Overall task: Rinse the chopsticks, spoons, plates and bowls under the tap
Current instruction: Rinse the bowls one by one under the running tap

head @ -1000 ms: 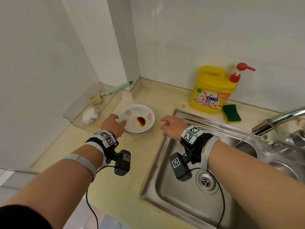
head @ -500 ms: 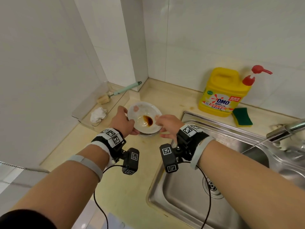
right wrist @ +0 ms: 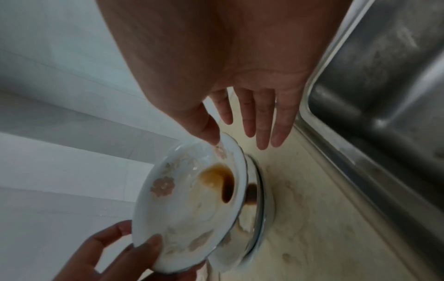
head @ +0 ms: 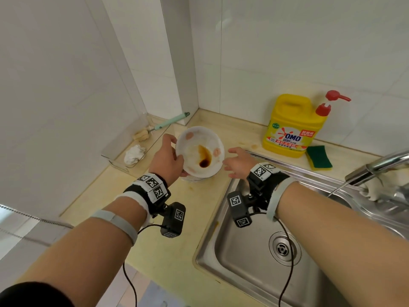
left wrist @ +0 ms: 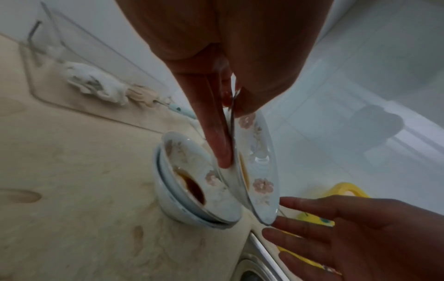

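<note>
White tiled walls [head: 287, 52] enclose a corner where a pale yellow table [head: 168, 251] meets a stainless steel sink [head: 243, 262]. Left hand [head: 167, 159]: thumb on the inner rim and fingers beneath, gripping a shallow white plate [head: 199, 151] with pink flower motifs, lifted and tilted so that a pool of dark brown sauce [head: 204, 159] runs toward its lower edge. Right hand [head: 238, 162]: fingers extended and spread, holding nothing, just beside the plate's right rim; the right wrist view shows its thumb tip at that rim, though contact cannot be confirmed. Directly below the raised plate, a stack of similar dishes [left wrist: 192, 190] rests on the table near the sink's left edge, the uppermost also holding brown sauce. Behind the sink stand a yellow detergent bottle [head: 292, 127] with a red pump and a green-and-yellow sponge [head: 318, 157]. At far left, a clear tray [head: 119, 149] contains a crumpled white cloth [head: 134, 154] and a green-handled brush [head: 163, 126]. A metal tap [head: 376, 169] enters from the right, releasing a thin stream of water into the basin.
</note>
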### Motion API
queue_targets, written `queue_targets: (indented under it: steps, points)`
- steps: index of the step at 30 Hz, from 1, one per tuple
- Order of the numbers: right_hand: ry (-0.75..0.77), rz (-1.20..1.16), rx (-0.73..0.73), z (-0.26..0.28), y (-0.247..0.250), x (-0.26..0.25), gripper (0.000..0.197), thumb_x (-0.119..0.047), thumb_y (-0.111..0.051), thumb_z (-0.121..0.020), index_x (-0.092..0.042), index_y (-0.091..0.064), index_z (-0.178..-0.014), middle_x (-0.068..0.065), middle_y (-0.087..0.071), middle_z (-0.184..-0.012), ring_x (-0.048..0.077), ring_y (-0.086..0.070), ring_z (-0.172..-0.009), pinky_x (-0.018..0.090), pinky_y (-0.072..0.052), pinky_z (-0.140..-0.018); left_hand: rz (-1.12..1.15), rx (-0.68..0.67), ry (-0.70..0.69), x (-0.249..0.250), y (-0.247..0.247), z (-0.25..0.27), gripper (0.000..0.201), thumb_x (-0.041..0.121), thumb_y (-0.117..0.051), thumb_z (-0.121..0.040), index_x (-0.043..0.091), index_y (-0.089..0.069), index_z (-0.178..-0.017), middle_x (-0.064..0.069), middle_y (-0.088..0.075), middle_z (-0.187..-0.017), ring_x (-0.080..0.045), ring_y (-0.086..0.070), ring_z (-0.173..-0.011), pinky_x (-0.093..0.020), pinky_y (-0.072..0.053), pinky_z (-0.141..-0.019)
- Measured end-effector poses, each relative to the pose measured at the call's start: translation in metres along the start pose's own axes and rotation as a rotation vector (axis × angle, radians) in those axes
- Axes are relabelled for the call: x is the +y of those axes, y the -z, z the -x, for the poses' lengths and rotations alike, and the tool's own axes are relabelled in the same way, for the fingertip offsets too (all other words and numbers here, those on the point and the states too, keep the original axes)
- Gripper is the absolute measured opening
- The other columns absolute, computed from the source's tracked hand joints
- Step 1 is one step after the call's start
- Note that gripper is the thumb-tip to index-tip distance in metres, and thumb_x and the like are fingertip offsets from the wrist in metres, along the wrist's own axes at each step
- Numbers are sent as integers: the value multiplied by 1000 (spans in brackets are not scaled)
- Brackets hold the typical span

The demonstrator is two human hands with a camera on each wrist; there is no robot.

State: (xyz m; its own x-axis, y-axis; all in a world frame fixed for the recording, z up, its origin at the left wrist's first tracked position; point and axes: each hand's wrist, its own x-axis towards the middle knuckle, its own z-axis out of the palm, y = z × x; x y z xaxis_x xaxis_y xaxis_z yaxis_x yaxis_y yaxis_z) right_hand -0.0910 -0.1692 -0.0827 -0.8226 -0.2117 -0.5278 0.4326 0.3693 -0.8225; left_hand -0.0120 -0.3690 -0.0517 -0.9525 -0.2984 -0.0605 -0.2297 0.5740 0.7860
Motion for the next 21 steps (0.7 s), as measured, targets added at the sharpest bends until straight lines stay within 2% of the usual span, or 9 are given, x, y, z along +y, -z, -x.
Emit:
queue_targets:
  steps: [2, 4, 6, 8, 11, 12, 15, 18, 21]
  points:
    - [55, 46, -5, 4, 14, -6, 54, -20, -64, -98, -19, -40, -146, 13, -67, -119, 26, -70, -104, 48, -58, -95, 13, -7, -64, 11, -2, 4, 32, 7, -51, -99, 19, -37, -124, -1, -60, -93, -19, -73, -58, -37, -62, -54]
    - [104, 54, 17, 15, 29, -12, 41, -27, -67, -98, -21, -47, -133, 15, -71, -112, 31, -73, -97, 51, -60, -90, 39, -25, -131, 22, -8, 7, 32, 8, -53, -99, 22, -37, -124, 1, -59, -96, -20, -74, -59, -39, -63, -55]
    - [136, 54, 85, 24, 47, -9, 31, -26, -68, -97, -18, -53, -124, 16, -73, -103, 34, -74, -91, 52, -62, -84, 48, -36, -186, 31, -18, 12, 33, 9, -54, -99, 24, -37, -124, 1, -58, -97, -19, -73, -59, -41, -63, -55]
    - [207, 130, 165, 34, 65, 1, 22, -25, -67, -98, -18, -58, -117, 15, -74, -100, 35, -75, -85, 52, -63, -76, 59, -37, -240, 40, -31, 16, 36, 11, -56, -99, 25, -38, -125, 0, -59, -97, -17, -73, -60, -37, -63, -54]
    - [318, 266, 285, 45, 91, 24, 13, -31, -64, -96, -33, -64, -109, 10, -73, -108, 32, -74, -86, 51, -63, -71, 134, -76, -287, 53, -52, 26, 38, 10, -59, -97, 27, -38, -125, -4, -58, -98, -18, -73, -65, -31, -61, -54]
    - [340, 281, 330, 51, 99, 31, 16, -31, -64, -96, -35, -66, -111, 10, -73, -109, 32, -73, -90, 52, -62, -74, 170, -95, -283, 57, -60, 30, 39, 9, -60, -97, 27, -39, -124, -6, -58, -98, -19, -73, -65, -30, -61, -54]
    - [394, 321, 460, 73, 122, 51, 32, -35, -63, -96, -29, -65, -127, 3, -70, -105, 27, -68, -96, 51, -60, -79, 224, -203, -203, 68, -85, 40, 35, 12, -61, -97, 24, -41, -124, -7, -61, -108, -23, -74, -75, -32, -62, -58]
    - [434, 336, 518, 97, 142, 66, 29, -40, -63, -95, -32, -64, -122, -3, -68, -101, 20, -66, -94, 48, -60, -79, 215, -352, -98, 78, -114, 51, 27, 21, -58, -101, 14, -52, -126, -12, -67, -118, -23, -74, -86, -35, -64, -66]
    - [481, 366, 546, 118, 161, 80, 20, -35, -63, -98, -25, -67, -116, -7, -68, -97, 14, -63, -91, 36, -54, -84, 217, -393, -43, 92, -135, 62, 17, 20, -54, -103, 10, -57, -117, -18, -70, -115, -27, -76, -82, -46, -64, -76]
